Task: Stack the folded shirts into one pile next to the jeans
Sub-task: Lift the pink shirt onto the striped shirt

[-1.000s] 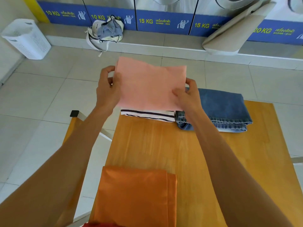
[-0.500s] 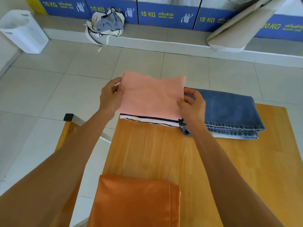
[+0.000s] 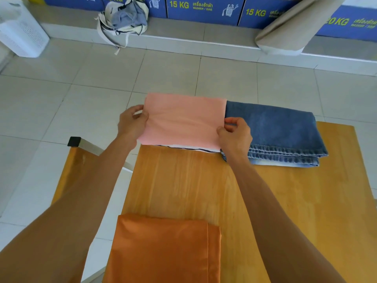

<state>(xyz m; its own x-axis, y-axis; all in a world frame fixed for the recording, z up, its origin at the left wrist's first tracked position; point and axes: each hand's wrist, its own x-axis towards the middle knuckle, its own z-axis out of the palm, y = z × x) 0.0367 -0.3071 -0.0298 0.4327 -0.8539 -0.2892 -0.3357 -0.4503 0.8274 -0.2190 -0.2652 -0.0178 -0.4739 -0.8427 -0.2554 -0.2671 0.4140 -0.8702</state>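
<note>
A folded pink shirt [image 3: 183, 119] lies over a folded white shirt with dark stripes [image 3: 191, 148] at the far edge of the wooden table [image 3: 183, 180]. My left hand [image 3: 131, 124] pinches the pink shirt's left edge. My right hand [image 3: 234, 132] pinches its right edge. Folded blue jeans [image 3: 277, 131] lie directly to the right of this pile, touching it. A folded orange shirt [image 3: 165, 250] lies at the table's near edge, apart from the pile.
A chair with a wooden seat [image 3: 73, 170] stands left of the table. On the tiled floor beyond are a white laundry basket [image 3: 22, 35], a cloth bag [image 3: 124, 19] and a beige board [image 3: 291, 31] leaning on the washers' step.
Both hands have lowered the pink shirt from above the striped shirt down onto it. Only a thin strip of the striped shirt still shows.
</note>
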